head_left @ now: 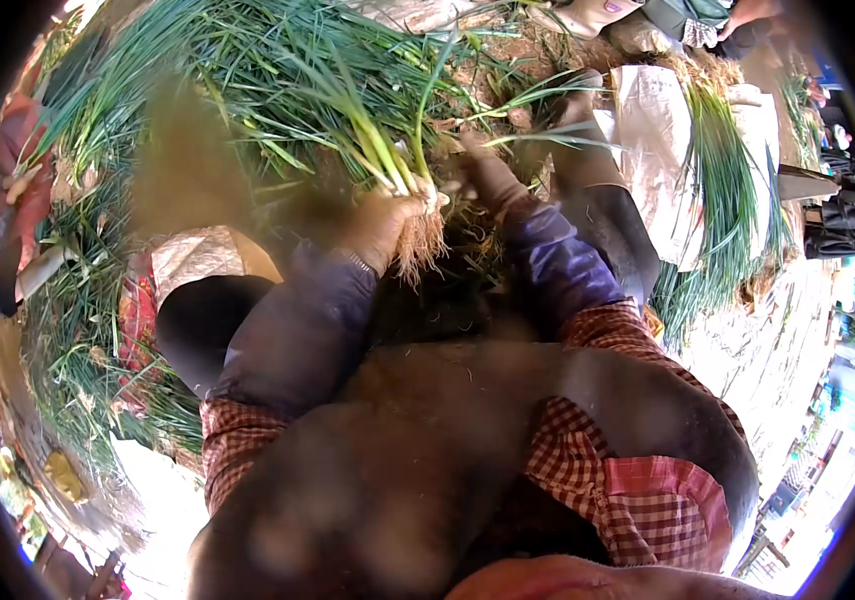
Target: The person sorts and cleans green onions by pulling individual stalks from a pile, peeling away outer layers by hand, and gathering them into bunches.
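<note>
My left hand [385, 222] is closed round the white lower ends of a small bunch of green onions [379, 152]. Their stringy pale-brown roots [421, 242] hang below my fist, and the green leaves fan up and to the left. Just right of the bunch is my right hand [495, 178], its fingers stretched forward, with nothing visible in them. Beyond both hands spreads a large heap of loose green onions [277, 60], its leaves lying in many directions. Purple sleeves cover my forearms.
On the right, another pile of green onions [722, 185] lies over white sacks [650, 150]. More greens [57, 340] cover the ground at left, near a red mesh bag [137, 325]. Another person's hand [22, 185] and a dark blade [7, 270] appear at far left. Smudges blur parts of the view.
</note>
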The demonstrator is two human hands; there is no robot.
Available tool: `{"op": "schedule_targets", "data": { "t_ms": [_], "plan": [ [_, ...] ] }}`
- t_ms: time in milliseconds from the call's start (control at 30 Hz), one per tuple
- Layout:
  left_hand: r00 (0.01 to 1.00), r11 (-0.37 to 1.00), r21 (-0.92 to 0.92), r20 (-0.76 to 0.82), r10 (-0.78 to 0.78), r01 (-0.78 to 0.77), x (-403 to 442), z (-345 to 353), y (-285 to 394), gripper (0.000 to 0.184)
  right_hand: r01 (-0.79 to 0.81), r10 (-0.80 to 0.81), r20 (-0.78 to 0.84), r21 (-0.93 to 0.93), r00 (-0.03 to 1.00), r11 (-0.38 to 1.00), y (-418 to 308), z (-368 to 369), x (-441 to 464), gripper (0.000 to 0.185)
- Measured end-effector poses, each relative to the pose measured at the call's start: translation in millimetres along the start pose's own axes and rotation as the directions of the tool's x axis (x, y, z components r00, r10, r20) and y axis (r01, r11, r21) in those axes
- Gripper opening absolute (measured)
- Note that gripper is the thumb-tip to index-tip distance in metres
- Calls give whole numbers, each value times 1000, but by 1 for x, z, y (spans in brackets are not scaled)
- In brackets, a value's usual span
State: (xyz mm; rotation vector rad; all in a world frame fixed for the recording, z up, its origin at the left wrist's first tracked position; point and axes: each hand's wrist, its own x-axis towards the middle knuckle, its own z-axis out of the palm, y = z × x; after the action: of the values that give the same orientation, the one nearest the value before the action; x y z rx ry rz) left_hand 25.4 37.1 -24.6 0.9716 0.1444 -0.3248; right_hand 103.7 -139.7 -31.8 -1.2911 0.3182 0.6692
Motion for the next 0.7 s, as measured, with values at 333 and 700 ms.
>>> {"op": "schedule_targets", "data": {
  "t_ms": [333,700],
  "plan": [
    [993,937,-330,66,-96,112,-1,-4,-9,29,124,-172,385,146,907,982,-33,22,-7,20],
    [983,999,-8,-180,36,-39,5,-15,-8,27,690,-498,478,-519,724,504,22,4,3,8]
  ]
}}
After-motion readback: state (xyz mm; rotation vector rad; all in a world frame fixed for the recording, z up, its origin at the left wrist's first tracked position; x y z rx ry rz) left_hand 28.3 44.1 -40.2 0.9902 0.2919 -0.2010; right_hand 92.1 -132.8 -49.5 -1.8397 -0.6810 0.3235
